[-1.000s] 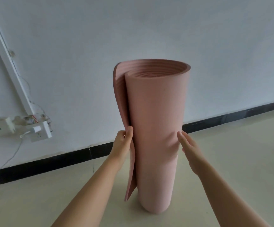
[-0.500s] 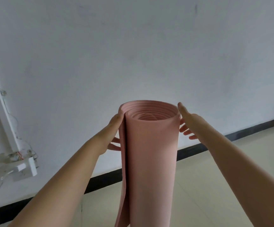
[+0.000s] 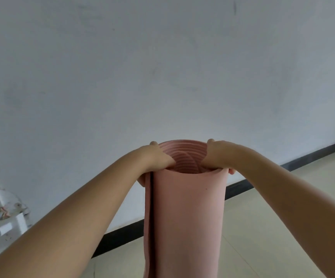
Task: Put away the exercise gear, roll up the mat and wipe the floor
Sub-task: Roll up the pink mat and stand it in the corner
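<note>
Mat (image 3: 186,217) upright, axis vertical — left hand (image 3: 156,160) and right hand (image 3: 216,157) clamped on opposite sides of top rim, equally near.

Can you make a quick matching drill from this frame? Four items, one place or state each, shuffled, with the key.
Column 1
1. rolled mat
2. left hand
3. right hand
4. black baseboard

Column 2
A. runs along the foot of the wall
B. grips the top rim on the side nearer the loose outer flap
C. stands on end, pink, spiral layers showing at the top
D. grips the top rim on the side away from the loose flap

Pairs: 1-C, 2-B, 3-D, 4-A
</note>
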`<control>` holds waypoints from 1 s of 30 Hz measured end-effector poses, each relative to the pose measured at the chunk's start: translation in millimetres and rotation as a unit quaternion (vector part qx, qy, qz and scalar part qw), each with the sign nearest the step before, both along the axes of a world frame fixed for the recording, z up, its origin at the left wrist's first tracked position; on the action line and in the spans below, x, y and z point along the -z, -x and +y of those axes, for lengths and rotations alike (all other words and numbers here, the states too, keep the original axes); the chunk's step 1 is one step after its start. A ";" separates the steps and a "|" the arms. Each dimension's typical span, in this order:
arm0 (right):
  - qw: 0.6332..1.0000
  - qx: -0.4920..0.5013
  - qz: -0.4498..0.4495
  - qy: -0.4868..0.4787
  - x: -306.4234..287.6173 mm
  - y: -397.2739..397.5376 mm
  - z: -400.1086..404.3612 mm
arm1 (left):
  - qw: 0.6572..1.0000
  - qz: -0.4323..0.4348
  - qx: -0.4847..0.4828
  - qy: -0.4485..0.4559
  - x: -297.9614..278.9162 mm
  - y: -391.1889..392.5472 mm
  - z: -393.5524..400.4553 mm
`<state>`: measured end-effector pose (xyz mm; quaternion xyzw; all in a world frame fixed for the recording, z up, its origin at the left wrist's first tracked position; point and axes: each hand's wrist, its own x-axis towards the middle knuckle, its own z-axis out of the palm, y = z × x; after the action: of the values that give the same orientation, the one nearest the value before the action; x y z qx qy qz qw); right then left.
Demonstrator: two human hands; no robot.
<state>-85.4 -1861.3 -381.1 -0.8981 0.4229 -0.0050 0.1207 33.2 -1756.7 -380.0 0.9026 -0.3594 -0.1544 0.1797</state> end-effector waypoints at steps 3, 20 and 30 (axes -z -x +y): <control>0.999 -0.016 -0.024 -0.026 12.5 -2.2 -7.8 | 0.999 0.042 -0.008 -0.003 11.9 -7.7 -0.7; 0.996 0.008 0.069 -0.052 11.5 -14.3 -33.5 | 0.980 0.024 0.035 -0.195 -3.5 -12.1 -45.4; 0.990 0.052 0.073 -0.107 18.7 91.2 -12.1 | 0.960 0.068 0.087 -0.257 -4.2 83.6 -47.8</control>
<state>-176.6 -1873.4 -399.8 -0.8547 0.4746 0.1000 0.1848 -50.5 -1804.5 -375.8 0.8707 -0.3719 -0.3180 -0.0485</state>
